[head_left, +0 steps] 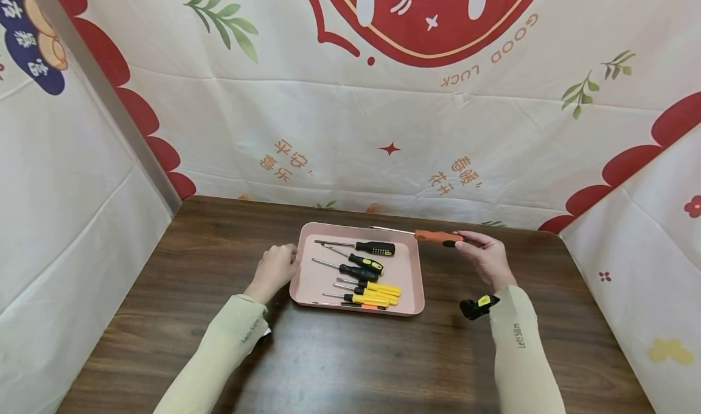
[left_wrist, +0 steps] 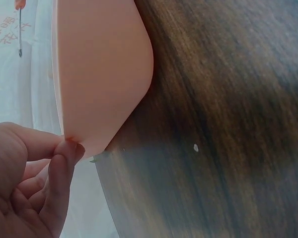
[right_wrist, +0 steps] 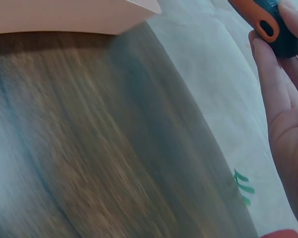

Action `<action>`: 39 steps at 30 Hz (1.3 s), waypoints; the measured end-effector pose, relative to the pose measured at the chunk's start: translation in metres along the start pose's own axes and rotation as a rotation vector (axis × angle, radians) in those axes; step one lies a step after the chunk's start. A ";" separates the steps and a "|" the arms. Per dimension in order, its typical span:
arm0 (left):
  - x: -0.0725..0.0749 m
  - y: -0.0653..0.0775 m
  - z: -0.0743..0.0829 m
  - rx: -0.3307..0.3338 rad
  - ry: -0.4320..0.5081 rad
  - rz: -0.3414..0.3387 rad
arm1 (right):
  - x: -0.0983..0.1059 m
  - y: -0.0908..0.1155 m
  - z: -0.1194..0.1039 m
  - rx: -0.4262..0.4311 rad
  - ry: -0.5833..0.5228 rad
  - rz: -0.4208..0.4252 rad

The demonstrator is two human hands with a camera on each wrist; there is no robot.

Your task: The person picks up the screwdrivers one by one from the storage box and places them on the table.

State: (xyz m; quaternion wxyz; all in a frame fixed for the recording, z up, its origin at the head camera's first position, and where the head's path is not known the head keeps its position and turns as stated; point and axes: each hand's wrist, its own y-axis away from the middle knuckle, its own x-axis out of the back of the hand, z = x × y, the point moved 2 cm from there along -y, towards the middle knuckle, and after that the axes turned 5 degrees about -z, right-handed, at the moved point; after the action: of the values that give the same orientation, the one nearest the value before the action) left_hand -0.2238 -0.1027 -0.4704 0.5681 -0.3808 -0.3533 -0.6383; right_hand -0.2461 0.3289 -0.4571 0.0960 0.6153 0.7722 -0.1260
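Note:
A pink tray point(head_left: 309, 287) lies on the table with screwdrivers in it. At its left edge my left hand point(head_left: 275, 271) pinches the rim between thumb and finger, shown close up in the left wrist view. My right hand point(head_left: 487, 259) grips an orange screwdriver point(head_left: 435, 237) by the black end of its handle. The screwdriver's shaft points left, across the tray's far right corner in the head view. Inside the tray, black-handled screwdrivers point(head_left: 357, 273) lie toward the back. Yellow-handled ones point(head_left: 383, 289) and a thin screwdriver point(head_left: 374, 306) are nearer the front, their shafts all pointing left.
The brown wooden table point(head_left: 350, 365) reaches back to a printed white cloth point(head_left: 350, 128). More cloth hangs along both sides. A black wrist camera point(head_left: 475, 307) sits beside the right sleeve.

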 end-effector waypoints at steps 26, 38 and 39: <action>-0.002 0.002 -0.001 -0.029 0.000 0.020 | 0.066 0.042 -0.037 -0.044 -0.242 0.096; -0.002 0.001 -0.002 -0.030 0.002 0.022 | 0.085 0.050 -0.031 -0.028 -0.354 0.099; -0.002 0.001 -0.002 -0.029 0.005 0.019 | 0.086 0.050 -0.030 -0.024 -0.365 0.090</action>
State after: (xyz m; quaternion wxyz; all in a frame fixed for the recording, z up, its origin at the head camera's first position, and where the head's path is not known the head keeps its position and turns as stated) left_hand -0.2225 -0.1041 -0.4729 0.5694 -0.3909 -0.3388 -0.6388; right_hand -0.2161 0.4283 -0.4586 0.2475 0.6150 0.7151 -0.2218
